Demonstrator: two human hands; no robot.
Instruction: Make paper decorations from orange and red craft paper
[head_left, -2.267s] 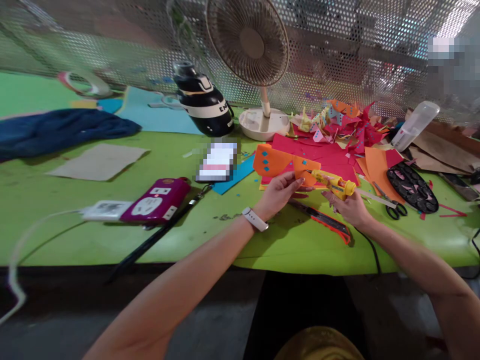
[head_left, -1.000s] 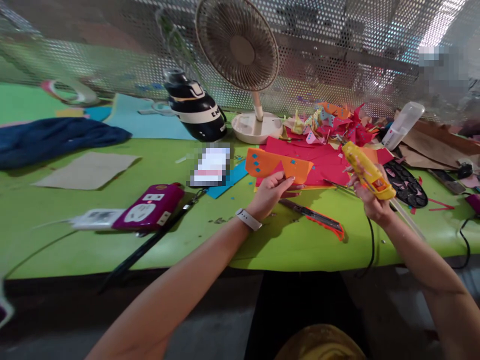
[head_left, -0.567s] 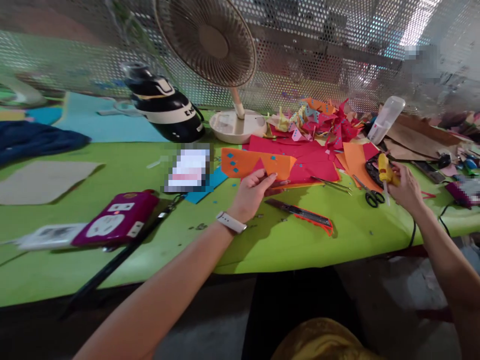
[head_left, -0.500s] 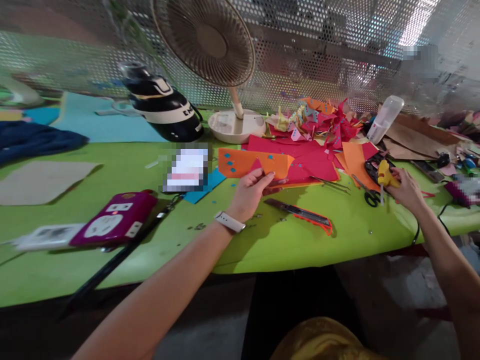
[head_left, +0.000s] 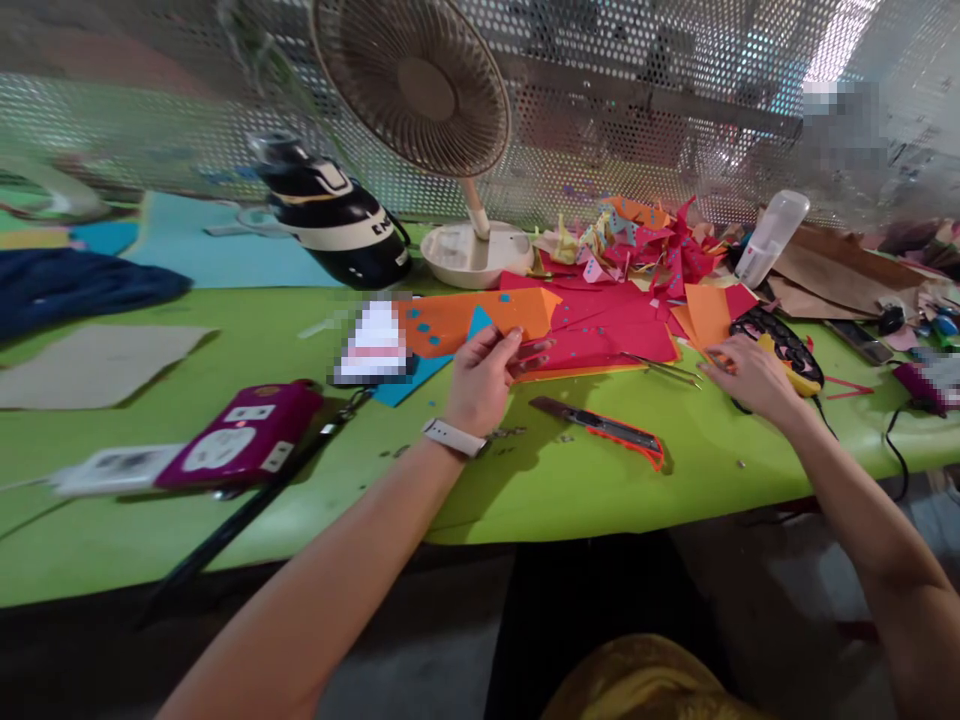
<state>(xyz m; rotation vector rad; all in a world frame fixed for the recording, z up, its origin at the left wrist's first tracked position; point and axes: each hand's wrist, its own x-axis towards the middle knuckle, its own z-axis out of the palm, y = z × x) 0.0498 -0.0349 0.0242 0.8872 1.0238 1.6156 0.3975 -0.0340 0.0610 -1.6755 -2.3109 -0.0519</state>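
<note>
My left hand [head_left: 486,375] pinches the lower edge of an orange paper strip [head_left: 517,308] with blue dots. The strip is raised above the green table, its left part in front of the phone [head_left: 373,340]. My right hand [head_left: 754,380] is free, fingers loosely apart, just in front of an orange sheet [head_left: 706,312]. Behind its wrist, a yellow glue gun [head_left: 804,380] rests by a black tray [head_left: 780,335]; the hand partly covers both. The scissors are hidden by my right hand. Tweezers [head_left: 664,370] and an orange cutter knife [head_left: 611,428] lie between my hands.
Red paper sheets [head_left: 600,325] and a heap of folded paper scraps [head_left: 645,240] lie behind my hands. A fan [head_left: 480,250], a black bottle [head_left: 345,230] and a clear squeeze bottle [head_left: 772,240] stand at the back. A purple box [head_left: 240,435] sits left.
My right hand has let go of the glue gun and moved left toward the orange sheet. My left hand has shifted the orange strip left, over the phone.
</note>
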